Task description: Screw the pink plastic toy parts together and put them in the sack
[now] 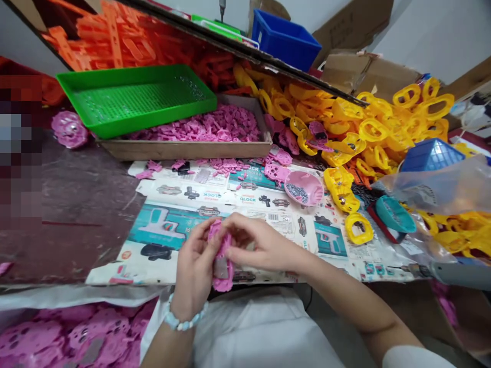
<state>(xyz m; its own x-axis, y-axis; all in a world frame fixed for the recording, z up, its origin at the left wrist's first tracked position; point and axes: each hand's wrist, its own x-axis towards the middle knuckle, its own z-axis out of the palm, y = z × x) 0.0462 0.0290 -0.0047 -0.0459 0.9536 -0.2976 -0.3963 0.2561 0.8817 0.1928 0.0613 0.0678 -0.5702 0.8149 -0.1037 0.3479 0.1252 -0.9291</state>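
Observation:
A pink plastic toy part (222,276) with a grey patch near its lower end is held upright over the front of the table. My left hand (199,250) wraps round it from the left, a beaded bracelet at the wrist. From the right, my right hand (249,243) presses its fingertips on the part's upper half; whether they pinch something small there is hidden. Beyond the hands, a pink bowl (312,189) holds small metal screws. Small pink pieces (226,166) lie scattered on the printed cardboard sheet (245,204).
A green tray (134,120) rests on a cardboard box (192,149) of pink pieces. Yellow parts (368,128) heap at the right, near a teal bowl (395,214). An electric screwdriver (452,273) lies at the right edge. Pink parts (76,332) fill a bag at lower left.

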